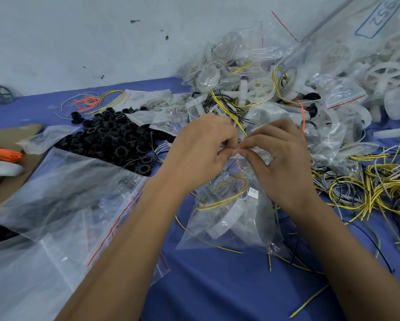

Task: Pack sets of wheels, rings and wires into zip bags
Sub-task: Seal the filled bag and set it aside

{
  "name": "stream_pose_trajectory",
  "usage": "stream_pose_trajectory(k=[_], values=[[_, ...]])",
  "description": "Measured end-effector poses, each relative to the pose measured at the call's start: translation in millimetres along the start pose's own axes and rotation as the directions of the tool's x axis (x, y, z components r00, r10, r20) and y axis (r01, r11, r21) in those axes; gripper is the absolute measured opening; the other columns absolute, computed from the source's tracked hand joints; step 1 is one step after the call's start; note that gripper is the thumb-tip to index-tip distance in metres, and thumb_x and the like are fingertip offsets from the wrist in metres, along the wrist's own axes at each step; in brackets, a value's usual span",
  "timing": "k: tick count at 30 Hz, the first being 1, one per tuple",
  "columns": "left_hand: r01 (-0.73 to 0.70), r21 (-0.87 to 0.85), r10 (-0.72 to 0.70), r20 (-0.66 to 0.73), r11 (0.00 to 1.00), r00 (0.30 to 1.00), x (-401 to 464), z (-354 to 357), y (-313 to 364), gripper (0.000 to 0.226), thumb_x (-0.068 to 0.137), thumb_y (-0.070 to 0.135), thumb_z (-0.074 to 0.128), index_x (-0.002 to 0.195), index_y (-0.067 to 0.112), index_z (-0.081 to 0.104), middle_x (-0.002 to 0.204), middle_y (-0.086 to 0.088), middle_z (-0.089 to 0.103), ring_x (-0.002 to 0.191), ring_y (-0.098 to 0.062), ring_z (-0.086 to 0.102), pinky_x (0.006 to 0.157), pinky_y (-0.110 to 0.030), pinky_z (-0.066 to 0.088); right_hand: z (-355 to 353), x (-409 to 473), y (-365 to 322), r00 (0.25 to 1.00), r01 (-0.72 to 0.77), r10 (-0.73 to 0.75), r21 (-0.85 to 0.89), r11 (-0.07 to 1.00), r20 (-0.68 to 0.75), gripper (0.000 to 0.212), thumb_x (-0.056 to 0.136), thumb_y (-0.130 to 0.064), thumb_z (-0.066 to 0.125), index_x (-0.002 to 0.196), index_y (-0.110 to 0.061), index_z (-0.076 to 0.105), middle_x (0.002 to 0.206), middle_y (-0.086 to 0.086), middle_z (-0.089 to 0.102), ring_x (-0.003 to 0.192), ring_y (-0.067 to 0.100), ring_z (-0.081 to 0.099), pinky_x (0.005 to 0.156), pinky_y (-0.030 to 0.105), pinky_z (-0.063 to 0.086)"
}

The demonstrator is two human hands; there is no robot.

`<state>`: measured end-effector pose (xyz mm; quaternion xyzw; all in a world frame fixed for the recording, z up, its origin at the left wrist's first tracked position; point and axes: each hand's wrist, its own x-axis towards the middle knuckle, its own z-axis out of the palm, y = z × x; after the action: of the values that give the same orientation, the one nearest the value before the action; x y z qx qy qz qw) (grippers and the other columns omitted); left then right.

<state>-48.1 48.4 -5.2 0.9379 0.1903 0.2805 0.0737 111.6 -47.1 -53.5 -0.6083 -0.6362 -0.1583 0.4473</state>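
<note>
A clear zip bag [226, 218] hangs in the middle of the view, holding a white wheel and a coil of yellow wire. My left hand [201, 147] and my right hand [280, 158] both pinch its red-lined top edge, fingertips nearly meeting. Black rings [115, 137] lie heaped to the left. Loose yellow, black and white wires [379, 191] spread at the right. Filled bags [252, 89] pile up behind my hands.
Empty zip bags [62, 205] lie flat at the left on the blue table [217, 286]. White wheels [386, 75] sit at the far right under a large bag. Orange wires [87, 103] lie at the back left, cardboard [4, 140] at the left edge.
</note>
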Motion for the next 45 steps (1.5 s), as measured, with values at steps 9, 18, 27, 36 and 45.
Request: stream_pose_trajectory(k=[9, 18, 27, 36, 45], values=[[0.018, -0.034, -0.017, 0.021, 0.999, 1.000, -2.2, -5.0, -8.8, 0.009, 0.088, 0.019, 0.077, 0.084, 0.015, 0.071, 0.085, 0.007, 0.065, 0.089, -0.017, 0.056, 0.082, -0.040, 0.045, 1.7, -0.8, 2.2, 1.000, -0.016, 0.016, -0.025, 1.000, 0.003, 0.002, 0.089, -0.020, 0.078, 0.087, -0.019, 0.078, 0.093, -0.009, 0.072, 0.097, 0.028, 0.058, 0.081, 0.056, 0.042], [-0.006, -0.009, 0.006, 0.011, 1.000, 1.000, -1.4, 1.3, -5.1, 0.009, 0.090, 0.021, 0.076, 0.086, 0.017, 0.068, 0.086, 0.011, 0.060, 0.090, -0.015, 0.051, 0.080, -0.038, 0.044, 1.2, -1.6, 2.4, 1.000, -0.019, 0.018, -0.040, 0.999, -0.010, 0.005, 0.087, -0.023, 0.079, 0.083, -0.021, 0.076, 0.089, -0.011, 0.072, 0.097, 0.026, 0.057, 0.084, 0.054, 0.040], [-0.021, -0.003, 0.021, 0.004, 1.000, 1.000, -1.4, 2.3, -5.6, 0.006, 0.089, 0.013, 0.074, 0.086, 0.013, 0.070, 0.086, 0.011, 0.055, 0.089, -0.017, 0.051, 0.080, -0.039, 0.044, 2.1, -1.5, -1.4, 1.000, -0.020, 0.020, -0.030, 0.999, -0.015, 0.006, 0.088, -0.027, 0.079, 0.089, -0.020, 0.078, 0.091, -0.009, 0.072, 0.097, 0.026, 0.057, 0.083, 0.055, 0.042], [0.014, -0.035, -0.015, -0.009, 0.999, 1.000, -2.9, -3.1, -15.0, 0.011, 0.086, 0.017, 0.078, 0.083, 0.013, 0.069, 0.086, 0.005, 0.063, 0.089, -0.019, 0.055, 0.081, -0.037, 0.043, 3.9, -1.2, 0.0, 1.000, -0.024, 0.024, -0.047, 0.999, 0.003, 0.005, 0.087, -0.019, 0.078, 0.084, -0.020, 0.075, 0.091, -0.010, 0.070, 0.098, 0.023, 0.055, 0.082, 0.055, 0.040], [0.052, -0.101, -0.053, -0.007, 0.994, 0.999, -3.2, -6.7, -19.8, 0.009, 0.085, 0.017, 0.081, 0.086, 0.015, 0.073, 0.086, 0.006, 0.065, 0.087, -0.015, 0.057, 0.081, -0.039, 0.048, 6.6, -0.2, -0.4, 1.000, -0.006, 0.006, -0.016, 1.000, -0.015, 0.005, 0.090, -0.021, 0.076, 0.085, -0.020, 0.076, 0.092, -0.011, 0.071, 0.098, 0.022, 0.056, 0.083, 0.051, 0.039]])
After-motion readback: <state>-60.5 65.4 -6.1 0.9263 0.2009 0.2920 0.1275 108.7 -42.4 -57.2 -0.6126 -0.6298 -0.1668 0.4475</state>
